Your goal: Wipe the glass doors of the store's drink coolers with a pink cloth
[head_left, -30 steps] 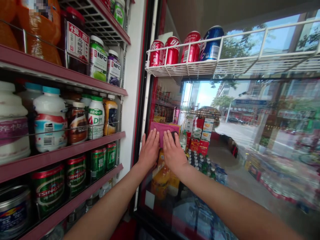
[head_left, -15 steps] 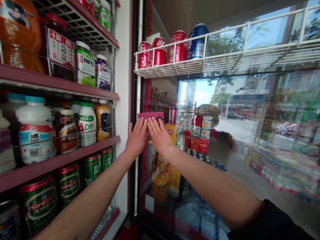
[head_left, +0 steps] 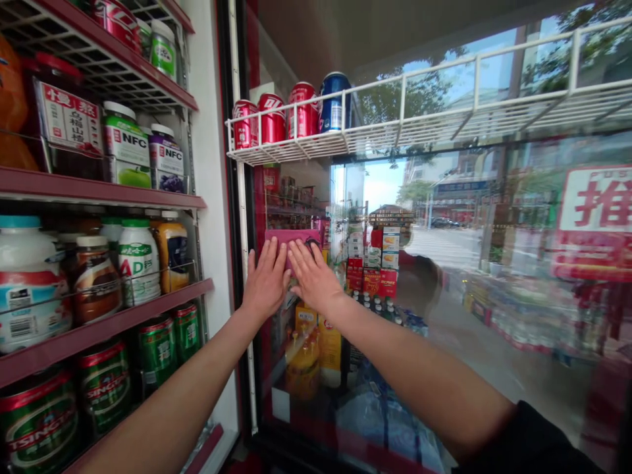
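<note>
Both my hands lie flat, side by side, on a pink cloth against the glass door of a drinks fridge. My left hand has its fingers stretched upward over the cloth's lower left part. Beside it, my right hand presses on the cloth's right part, fingers also extended. A small dark shape shows at the cloth's right end, near my right fingertips; I cannot make out what it is. The palms hide most of the cloth's lower part.
On the left, fridge shelves hold bottles and cans, including a green-capped white bottle. Above my hands, a white wire rack on the door carries red cans and a blue can. A red-and-white sign shows at right.
The view has turned to the right, so shelves and rack sit farther left and a sign shows at right. My hands and the cloth are slightly farther from the door's left frame.
</note>
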`<move>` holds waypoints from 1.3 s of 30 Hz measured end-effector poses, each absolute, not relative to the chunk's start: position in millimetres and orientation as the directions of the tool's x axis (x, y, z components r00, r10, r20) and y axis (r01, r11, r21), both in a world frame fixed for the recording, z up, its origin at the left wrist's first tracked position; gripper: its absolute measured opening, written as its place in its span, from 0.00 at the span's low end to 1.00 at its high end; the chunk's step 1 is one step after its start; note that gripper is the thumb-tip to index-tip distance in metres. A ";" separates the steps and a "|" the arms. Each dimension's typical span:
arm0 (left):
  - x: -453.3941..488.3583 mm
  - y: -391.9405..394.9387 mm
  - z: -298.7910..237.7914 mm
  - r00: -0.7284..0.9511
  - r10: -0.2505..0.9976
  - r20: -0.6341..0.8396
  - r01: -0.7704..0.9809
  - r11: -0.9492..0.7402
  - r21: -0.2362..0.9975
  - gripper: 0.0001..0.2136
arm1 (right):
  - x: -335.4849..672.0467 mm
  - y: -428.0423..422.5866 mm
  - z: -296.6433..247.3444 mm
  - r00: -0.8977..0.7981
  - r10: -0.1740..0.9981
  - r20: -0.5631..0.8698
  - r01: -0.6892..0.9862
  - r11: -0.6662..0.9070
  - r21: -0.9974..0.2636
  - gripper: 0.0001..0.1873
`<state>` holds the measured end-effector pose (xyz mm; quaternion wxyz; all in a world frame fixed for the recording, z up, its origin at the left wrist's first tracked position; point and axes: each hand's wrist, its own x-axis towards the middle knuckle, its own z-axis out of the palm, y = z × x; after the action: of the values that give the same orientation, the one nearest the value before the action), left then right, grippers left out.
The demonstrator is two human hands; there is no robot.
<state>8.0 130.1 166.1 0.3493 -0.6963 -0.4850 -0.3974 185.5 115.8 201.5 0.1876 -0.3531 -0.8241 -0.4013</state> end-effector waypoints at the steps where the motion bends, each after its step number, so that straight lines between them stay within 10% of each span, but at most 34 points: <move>1: 14.7 128.6 166.0 0.220 0.389 0.894 0.951 -0.291 -0.108 0.33 | 193.5 114.0 200.6 -0.679 0.425 0.599 0.734 0.426 0.529 0.51; 15: 118.3 102.9 172.4 0.346 0.308 0.886 0.875 -0.446 -0.187 0.32 | 313.4 77.2 188.4 -0.629 0.414 0.659 0.776 0.386 0.499 0.49; 28: 225.8 72.6 181.7 0.349 0.258 0.901 0.828 -0.536 -0.167 0.34 | 413.9 32.1 193.7 -0.467 0.408 0.784 0.884 0.185 0.430 0.28; 39: 195.7 86.4 178.4 0.407 0.255 0.877 0.836 -0.491 -0.245 0.36 | 392.6 47.8 199.7 -0.547 0.415 0.727 0.832 0.172 0.527 0.43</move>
<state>195.7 86.4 178.4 0.3547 -0.7601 -0.3587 -0.4096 392.6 47.8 199.7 0.2156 -0.4245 -0.7344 -0.4837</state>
